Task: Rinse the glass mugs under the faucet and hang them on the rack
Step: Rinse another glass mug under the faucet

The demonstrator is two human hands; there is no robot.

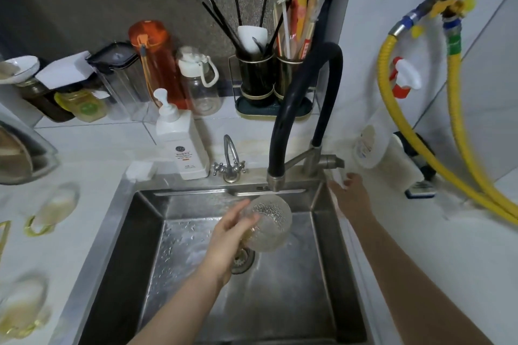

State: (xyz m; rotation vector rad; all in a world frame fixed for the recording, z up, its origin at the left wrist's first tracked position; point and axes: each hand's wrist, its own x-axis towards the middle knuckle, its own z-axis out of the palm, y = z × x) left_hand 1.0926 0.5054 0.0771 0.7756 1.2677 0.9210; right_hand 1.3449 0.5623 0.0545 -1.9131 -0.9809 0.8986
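1. Glass mug (267, 223), textured, tilted on its side over the sink (145, 221), directly below the faucet (304, 109) spout.
2. Left hand (228, 235) grips the mug, fingers curled round its near side.
3. Right hand (351, 197) reaches toward the faucet lever (330, 161) at the sink's right rim; fingers fairly straight, holding nothing visible.
4. Two further mugs (53, 209), blurred, lie on the counter left of the sink.
5. Soap bottle (180, 138) stands behind the sink; utensil holder (270, 80) further back.

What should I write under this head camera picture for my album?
Left hand holds a glass mug under the faucet; right hand reaches for its handle.
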